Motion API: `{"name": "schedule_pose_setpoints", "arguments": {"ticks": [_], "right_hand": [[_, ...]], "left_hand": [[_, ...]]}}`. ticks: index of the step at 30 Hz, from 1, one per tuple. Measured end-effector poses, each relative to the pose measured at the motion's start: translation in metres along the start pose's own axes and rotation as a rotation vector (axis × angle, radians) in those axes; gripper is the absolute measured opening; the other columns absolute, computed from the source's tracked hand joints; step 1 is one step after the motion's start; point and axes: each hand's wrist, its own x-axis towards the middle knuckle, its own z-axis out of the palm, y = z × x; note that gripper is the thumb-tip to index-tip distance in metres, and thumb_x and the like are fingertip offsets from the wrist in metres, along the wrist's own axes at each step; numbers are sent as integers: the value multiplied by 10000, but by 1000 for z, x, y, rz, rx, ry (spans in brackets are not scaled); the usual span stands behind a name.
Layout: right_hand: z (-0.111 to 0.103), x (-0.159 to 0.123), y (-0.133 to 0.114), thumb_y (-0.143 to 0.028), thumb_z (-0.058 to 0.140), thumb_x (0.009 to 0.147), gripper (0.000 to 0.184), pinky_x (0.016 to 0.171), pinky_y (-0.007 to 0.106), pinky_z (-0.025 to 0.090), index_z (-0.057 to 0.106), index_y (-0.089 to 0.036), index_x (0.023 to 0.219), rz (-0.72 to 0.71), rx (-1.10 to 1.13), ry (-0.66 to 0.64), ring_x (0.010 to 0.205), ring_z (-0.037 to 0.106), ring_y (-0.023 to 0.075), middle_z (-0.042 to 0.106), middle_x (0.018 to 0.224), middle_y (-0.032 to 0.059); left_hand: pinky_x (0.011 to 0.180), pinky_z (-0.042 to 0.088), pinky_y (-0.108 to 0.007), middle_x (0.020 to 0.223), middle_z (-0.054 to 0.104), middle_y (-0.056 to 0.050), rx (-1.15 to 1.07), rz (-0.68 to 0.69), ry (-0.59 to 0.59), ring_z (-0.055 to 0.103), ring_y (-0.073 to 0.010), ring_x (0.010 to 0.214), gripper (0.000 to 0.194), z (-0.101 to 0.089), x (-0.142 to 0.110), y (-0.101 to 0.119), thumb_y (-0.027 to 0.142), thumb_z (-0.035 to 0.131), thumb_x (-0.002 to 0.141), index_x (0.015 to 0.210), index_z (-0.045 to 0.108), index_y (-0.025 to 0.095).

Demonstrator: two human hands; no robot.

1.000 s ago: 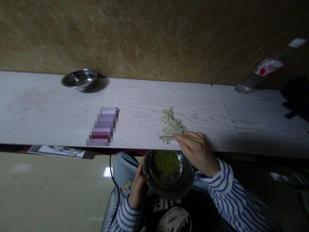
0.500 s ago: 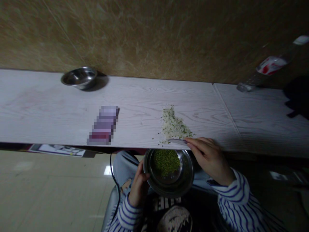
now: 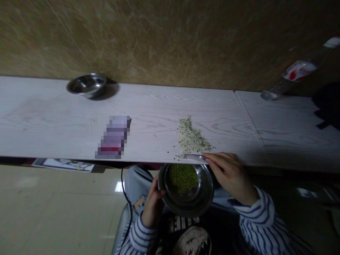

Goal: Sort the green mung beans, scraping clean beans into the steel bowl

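Note:
My left hand point(image 3: 154, 202) grips the left rim of a steel bowl point(image 3: 204, 198), thumb over the edge and fingers outside. Green mung beans point(image 3: 183, 178) cover part of its bottom. The bowl is just below the table's front edge, above my lap. My right hand point(image 3: 230, 173) pinches a slim metal utensil that looks like a spoon point(image 3: 196, 157); my fingers cover part of it. Its free end points left, at the near side of a flat pile point(image 3: 192, 136) of white, rice-like grains mixed with green beans. A few loose beans lie left of the pile.
On the pale wood-grain table point(image 3: 148, 117) a second steel bowl point(image 3: 87, 86) stands by the wall. A blurred-out flat object point(image 3: 114, 136) lies left of the pile. A plastic bottle point(image 3: 300, 72) and a dark object point(image 3: 328, 106) are at the right. A black cable point(image 3: 127, 198) hangs at the left.
The spoon-like utensil has tilted slightly and moved a little toward me, showing more of its shiny face. The bowl and my left hand stay where they were.

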Motion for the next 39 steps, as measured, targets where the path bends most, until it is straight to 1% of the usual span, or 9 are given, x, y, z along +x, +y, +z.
{"name": "schedule_pose_setpoints", "arguments": {"ticks": [6, 10, 16, 22, 27, 31, 39], "right_hand": [[0, 1, -3, -149, 564, 969, 213, 759, 370, 538, 713, -210, 1108, -28, 13, -2, 828, 733, 193, 798, 943, 53], [-1, 1, -4, -145, 557, 969, 222, 754, 367, 533, 714, -221, 1106, -34, 14, -11, 826, 733, 192, 799, 941, 48], [-3, 0, -5, -140, 559, 970, 221, 757, 366, 529, 705, -224, 1114, -42, 10, -5, 824, 733, 193, 796, 937, 45], [-9, -8, -2, -133, 578, 963, 192, 766, 360, 535, 695, -190, 1105, -44, -23, -3, 827, 733, 193, 793, 950, 64], [-11, -11, 3, -138, 574, 965, 192, 765, 352, 549, 693, -190, 1106, -31, -46, 15, 820, 734, 192, 793, 943, 62], [-9, -8, 4, -150, 573, 967, 194, 768, 358, 559, 693, -198, 1112, -8, -63, 43, 833, 738, 199, 796, 957, 66], [0, -6, -4, -128, 581, 960, 199, 780, 355, 553, 701, -169, 1113, -28, -23, 25, 854, 735, 193, 797, 969, 75]], "left_hand": [[1064, 418, -461, 1279, 724, -56, -12, -8, 2, 548, -340, 1287, 529, 2, -2, 3, 283, 692, 714, 1242, 720, 264], [1044, 438, -449, 1268, 728, -60, -26, -25, 1, 550, -344, 1288, 533, 5, -3, 5, 272, 679, 723, 1255, 711, 254], [1076, 410, -467, 1288, 716, -53, -19, -37, 0, 526, -357, 1311, 526, 4, -1, 3, 269, 685, 694, 1219, 727, 270], [1088, 385, -476, 1291, 707, -69, -13, -31, -16, 519, -362, 1308, 512, 1, -1, -1, 278, 676, 719, 1229, 720, 263], [1087, 373, -473, 1293, 709, -62, -5, -28, 6, 510, -357, 1310, 520, 1, 0, -2, 277, 685, 712, 1231, 722, 263], [1077, 388, -489, 1276, 714, -66, 1, -11, 8, 526, -368, 1290, 523, 0, 2, -2, 288, 697, 694, 1216, 728, 257], [1100, 370, -503, 1311, 691, -62, 23, -1, -35, 513, -356, 1310, 525, -2, 0, -4, 296, 667, 730, 1252, 703, 267]]}}
